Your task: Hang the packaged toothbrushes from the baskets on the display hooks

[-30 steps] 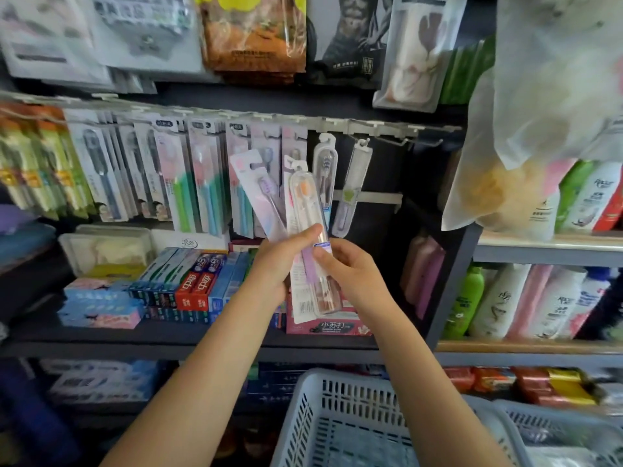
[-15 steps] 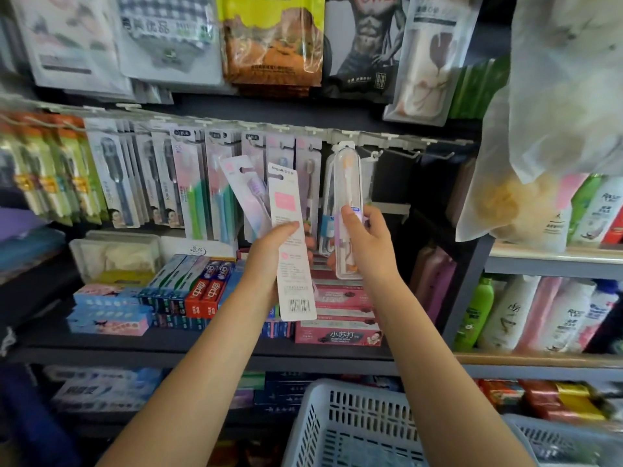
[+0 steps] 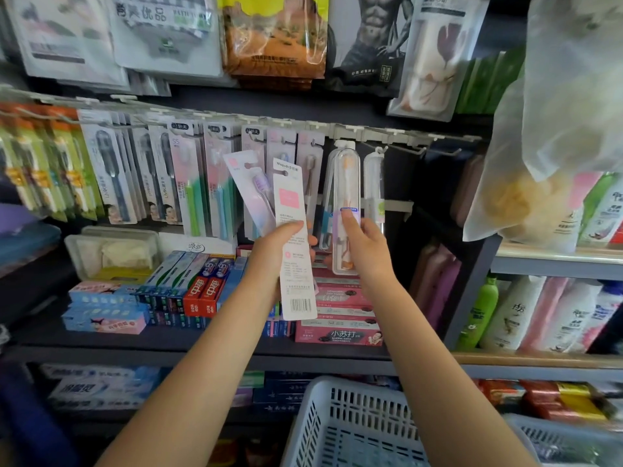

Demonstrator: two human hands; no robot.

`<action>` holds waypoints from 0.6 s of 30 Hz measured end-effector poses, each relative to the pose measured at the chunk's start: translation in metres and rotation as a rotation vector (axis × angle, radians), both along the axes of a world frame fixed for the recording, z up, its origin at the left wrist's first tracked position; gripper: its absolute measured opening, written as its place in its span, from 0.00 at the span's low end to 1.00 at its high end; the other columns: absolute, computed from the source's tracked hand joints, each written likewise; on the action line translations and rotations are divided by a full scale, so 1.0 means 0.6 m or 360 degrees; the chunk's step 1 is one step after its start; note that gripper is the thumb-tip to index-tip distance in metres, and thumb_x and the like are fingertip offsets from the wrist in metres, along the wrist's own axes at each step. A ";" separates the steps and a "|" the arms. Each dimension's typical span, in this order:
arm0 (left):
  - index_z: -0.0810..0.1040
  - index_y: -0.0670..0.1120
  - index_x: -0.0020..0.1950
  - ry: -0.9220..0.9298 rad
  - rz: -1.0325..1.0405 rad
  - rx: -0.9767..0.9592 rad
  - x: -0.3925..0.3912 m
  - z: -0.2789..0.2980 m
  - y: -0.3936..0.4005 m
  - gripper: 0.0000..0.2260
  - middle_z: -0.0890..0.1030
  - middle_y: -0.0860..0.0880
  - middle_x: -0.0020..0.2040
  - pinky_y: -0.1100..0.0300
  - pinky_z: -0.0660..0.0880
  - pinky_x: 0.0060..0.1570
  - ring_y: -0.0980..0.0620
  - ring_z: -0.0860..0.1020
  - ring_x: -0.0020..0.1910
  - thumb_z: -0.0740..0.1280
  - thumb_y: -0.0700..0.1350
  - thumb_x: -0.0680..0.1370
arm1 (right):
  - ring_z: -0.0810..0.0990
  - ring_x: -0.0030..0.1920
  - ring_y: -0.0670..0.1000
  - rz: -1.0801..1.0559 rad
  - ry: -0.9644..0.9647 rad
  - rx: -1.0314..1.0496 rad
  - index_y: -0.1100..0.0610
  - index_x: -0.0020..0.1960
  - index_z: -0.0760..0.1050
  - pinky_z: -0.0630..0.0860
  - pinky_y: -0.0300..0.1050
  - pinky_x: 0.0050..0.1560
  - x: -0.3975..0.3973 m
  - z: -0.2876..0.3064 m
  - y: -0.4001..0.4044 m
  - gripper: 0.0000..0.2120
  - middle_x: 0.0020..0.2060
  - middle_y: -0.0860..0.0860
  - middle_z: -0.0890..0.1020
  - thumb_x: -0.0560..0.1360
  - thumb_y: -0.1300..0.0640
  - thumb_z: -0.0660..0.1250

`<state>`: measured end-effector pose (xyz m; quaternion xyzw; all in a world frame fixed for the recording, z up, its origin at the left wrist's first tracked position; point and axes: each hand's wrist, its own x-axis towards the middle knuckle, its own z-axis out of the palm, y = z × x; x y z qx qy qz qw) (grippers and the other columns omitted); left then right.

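We raised both hands before the rail of white display hooks. Our right hand pinched, thumb in front, a clear tubular plastic case holding an orange toothbrush. Its long axis stood nearly vertical, brush head up; most of the case rose above the grip, its white hang tab touching a hook, and a short length reached below the fingers. Just right of the grip a second clear tube case hung from the neighbouring hook.

Our left hand clamped two flat packs together, thumb across their fronts. The nearer one, a long white card pack with a pink square label, showed its printed back; its long axis ran close to vertical, hang hole above the grip and barcode end well below it. Behind it, a pale pink blister pack with a purple toothbrush leaned up and to the left from the grip, brush head uppermost.

Below both forearms stood a white slotted plastic basket. Boxed toothpaste cartons lay on the dark shelf left of the left wrist.
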<state>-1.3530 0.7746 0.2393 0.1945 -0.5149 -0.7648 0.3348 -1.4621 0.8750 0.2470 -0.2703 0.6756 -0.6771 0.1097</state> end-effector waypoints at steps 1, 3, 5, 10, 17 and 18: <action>0.81 0.43 0.50 0.0008 -0.0007 0.0006 -0.002 -0.003 -0.002 0.06 0.84 0.47 0.36 0.57 0.73 0.35 0.48 0.78 0.31 0.66 0.45 0.80 | 0.74 0.38 0.50 -0.0013 -0.0008 0.0028 0.52 0.46 0.73 0.71 0.40 0.37 -0.003 -0.013 -0.003 0.15 0.36 0.51 0.76 0.82 0.41 0.62; 0.81 0.43 0.51 0.0025 -0.0019 0.0007 -0.007 -0.009 -0.008 0.07 0.84 0.47 0.36 0.57 0.73 0.35 0.49 0.78 0.32 0.66 0.44 0.80 | 0.80 0.45 0.55 -0.0035 -0.0049 0.0079 0.59 0.52 0.77 0.72 0.41 0.42 -0.004 -0.038 -0.007 0.21 0.45 0.59 0.81 0.82 0.40 0.61; 0.82 0.43 0.52 0.0019 -0.0020 -0.0021 -0.012 -0.016 -0.015 0.08 0.83 0.47 0.37 0.57 0.73 0.37 0.49 0.78 0.33 0.65 0.45 0.80 | 0.80 0.56 0.60 -0.0055 -0.0135 0.0093 0.62 0.59 0.77 0.74 0.43 0.49 -0.006 -0.058 -0.012 0.24 0.55 0.60 0.81 0.82 0.40 0.60; 0.82 0.44 0.51 -0.0010 -0.0037 0.0006 -0.024 -0.028 -0.024 0.07 0.82 0.47 0.35 0.56 0.73 0.39 0.49 0.78 0.33 0.65 0.44 0.81 | 0.80 0.52 0.52 -0.0109 -0.0179 0.0153 0.58 0.59 0.76 0.73 0.44 0.45 -0.028 -0.071 -0.036 0.23 0.52 0.53 0.82 0.82 0.39 0.60; 0.82 0.42 0.56 -0.0082 0.0003 0.0057 -0.038 -0.036 -0.023 0.09 0.85 0.47 0.38 0.54 0.76 0.44 0.48 0.80 0.36 0.68 0.44 0.79 | 0.82 0.53 0.57 -0.0122 -0.0297 0.0215 0.59 0.61 0.77 0.78 0.55 0.61 -0.059 -0.062 -0.077 0.26 0.52 0.55 0.83 0.80 0.37 0.61; 0.82 0.42 0.57 -0.0097 0.0007 0.0059 -0.039 -0.037 -0.023 0.10 0.85 0.47 0.39 0.54 0.76 0.44 0.48 0.81 0.36 0.68 0.45 0.79 | 0.82 0.55 0.59 -0.0128 -0.0310 0.0225 0.61 0.62 0.77 0.78 0.56 0.61 -0.060 -0.059 -0.081 0.28 0.53 0.58 0.83 0.80 0.37 0.61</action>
